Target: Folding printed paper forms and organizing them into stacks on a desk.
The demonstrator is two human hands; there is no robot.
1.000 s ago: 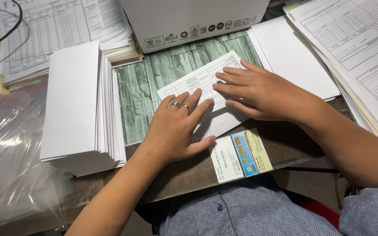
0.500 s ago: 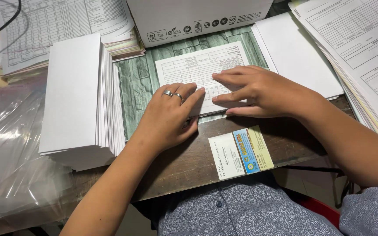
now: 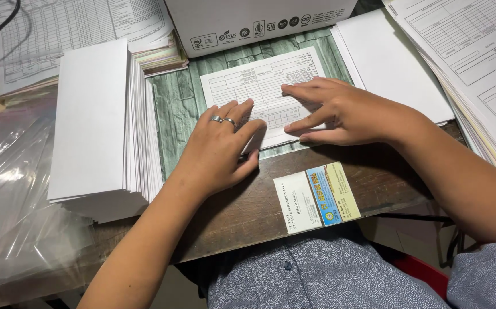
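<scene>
We see a printed form sheet (image 3: 259, 86) lying flat on the green wood-pattern mat (image 3: 176, 114), with both hands pressed on it, neither clenched nor grasping: the left hand (image 3: 222, 146) lies palm-down on its near left corner, and the right hand (image 3: 339, 111) spreads its fingers across its right half. Just left of the left hand stands a thick stack of white folded sheets (image 3: 96, 123). Beyond the fingertips sits a white cardboard box (image 3: 259, 20), and nearer than the right hand two small labels (image 3: 317, 197) are stuck on the desk edge.
</scene>
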